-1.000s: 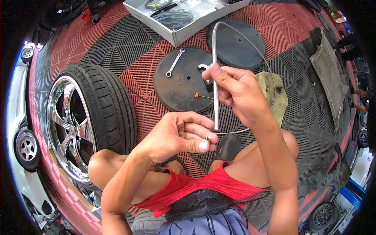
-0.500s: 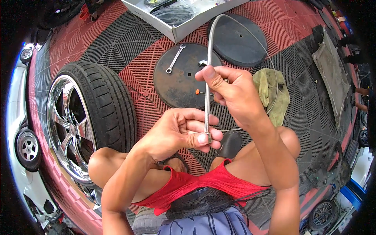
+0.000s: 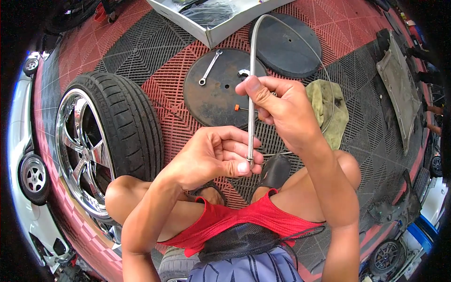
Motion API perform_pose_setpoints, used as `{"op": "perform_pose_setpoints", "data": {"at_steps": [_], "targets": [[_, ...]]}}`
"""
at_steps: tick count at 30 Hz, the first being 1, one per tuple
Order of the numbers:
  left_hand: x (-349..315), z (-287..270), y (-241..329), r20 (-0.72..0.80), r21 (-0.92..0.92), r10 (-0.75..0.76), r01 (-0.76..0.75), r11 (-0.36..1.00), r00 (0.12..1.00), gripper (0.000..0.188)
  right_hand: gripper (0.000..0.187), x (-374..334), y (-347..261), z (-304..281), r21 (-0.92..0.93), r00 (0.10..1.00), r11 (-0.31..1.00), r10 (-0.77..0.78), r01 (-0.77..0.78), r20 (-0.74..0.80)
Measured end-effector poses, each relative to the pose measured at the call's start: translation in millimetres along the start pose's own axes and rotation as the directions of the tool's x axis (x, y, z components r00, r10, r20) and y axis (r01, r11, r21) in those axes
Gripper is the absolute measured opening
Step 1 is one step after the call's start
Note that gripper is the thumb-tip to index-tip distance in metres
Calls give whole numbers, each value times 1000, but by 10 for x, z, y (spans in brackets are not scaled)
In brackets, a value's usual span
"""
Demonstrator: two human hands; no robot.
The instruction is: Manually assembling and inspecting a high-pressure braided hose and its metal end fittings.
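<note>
A thin silvery braided hose [image 3: 252, 55] stands nearly upright in front of me, then arches over to the right and loops down behind my right hand. My left hand [image 3: 202, 157] pinches its lower end between thumb and fingers, at a small metal fitting [image 3: 250, 159]. Higher up, my right hand [image 3: 290, 110] grips the hose between thumb and forefinger. A small metal piece [image 3: 274, 94] shows at the right hand's curled fingers; its kind is unclear. Beyond the hands, a combination wrench [image 3: 210, 69] and an orange-ended thin tool [image 3: 237, 108] lie on a round dark plate [image 3: 202, 96].
A chrome wheel with a tire [image 3: 127, 122] stands at my left. Ahead are a second round plate [image 3: 296, 51] and a white box [image 3: 211, 38] of cables. A yellowish-green cloth [image 3: 336, 113] lies right, with a worn panel [image 3: 399, 89] farther off on the tiled floor [image 3: 155, 51].
The fitting has turned slightly in my left fingers, and the hose's lower part leans a little differently. Both hands keep their grip, and the view has shifted slightly.
</note>
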State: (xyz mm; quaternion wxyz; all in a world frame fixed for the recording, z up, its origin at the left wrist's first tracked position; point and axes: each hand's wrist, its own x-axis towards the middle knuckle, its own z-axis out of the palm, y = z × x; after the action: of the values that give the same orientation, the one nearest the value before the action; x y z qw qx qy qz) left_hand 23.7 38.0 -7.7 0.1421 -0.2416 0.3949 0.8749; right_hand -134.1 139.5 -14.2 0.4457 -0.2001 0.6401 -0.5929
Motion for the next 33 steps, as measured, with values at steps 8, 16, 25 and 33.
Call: {"op": "perform_pose_setpoints", "data": {"at_steps": [8, 16, 25, 33], "targets": [[-4, -21, 30, 0, -55, -40, 40, 998, 999, 52, 37, 10, 29, 16, 7, 1000, 1000, -14, 14, 13], [-3, -29, -6, 67, -183, -46, 57, 981, 997, 54, 39, 23, 16, 1, -50, 999, 997, -53, 53, 2], [7, -16, -39, 44, -209, -36, 45, 977, 998, 55, 40, 12, 13, 2, -122, 997, 990, -75, 72, -21], [29, -17, -71, 16, -141, -21, 23, 990, 1000, 54, 40, 6, 24, 6, -83, 997, 994, -79, 78, -11]]}}
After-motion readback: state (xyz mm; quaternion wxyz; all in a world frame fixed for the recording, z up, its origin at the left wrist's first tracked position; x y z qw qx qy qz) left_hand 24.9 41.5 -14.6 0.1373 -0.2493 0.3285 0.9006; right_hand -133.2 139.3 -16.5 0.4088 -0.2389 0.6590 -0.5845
